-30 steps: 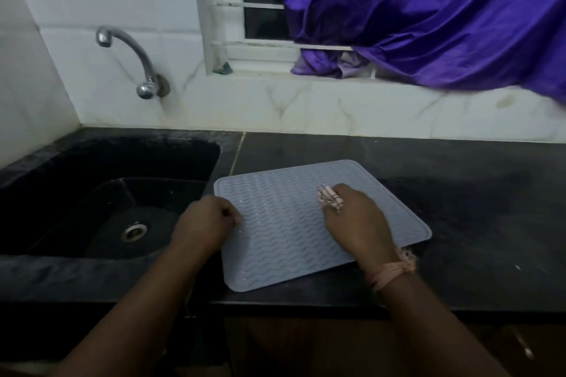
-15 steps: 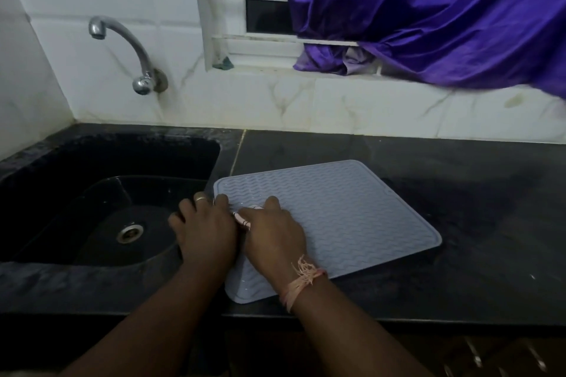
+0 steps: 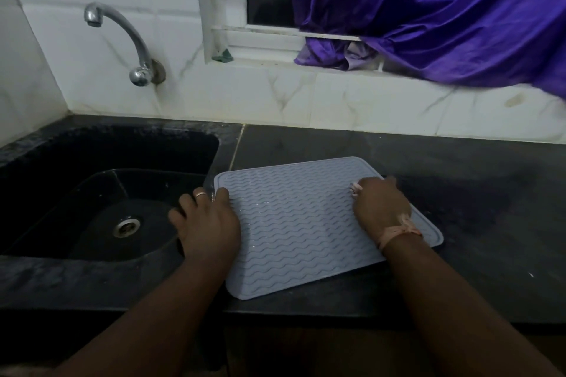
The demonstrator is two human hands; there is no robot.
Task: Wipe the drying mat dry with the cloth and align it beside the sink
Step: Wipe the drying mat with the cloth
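Grey wavy drying mat (image 3: 306,223) lies askew beside sink (image 3: 101,193).

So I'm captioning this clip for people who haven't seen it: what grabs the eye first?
The pale blue wavy-ribbed drying mat on the black counter, lying askew beside the dark sink. The left hand rests on its sink-side edge; the right hand presses a small cloth near its right edge. Above, a purple curtain spills over the windowsill.

Seen from the single wide-angle camera on my head, looking forward and down at close range: my left hand (image 3: 208,225) and right hand (image 3: 381,208) on the dark stone counter (image 3: 477,193), the black basin sink (image 3: 101,193) at left, the white tiled wall (image 3: 275,95) straight ahead.
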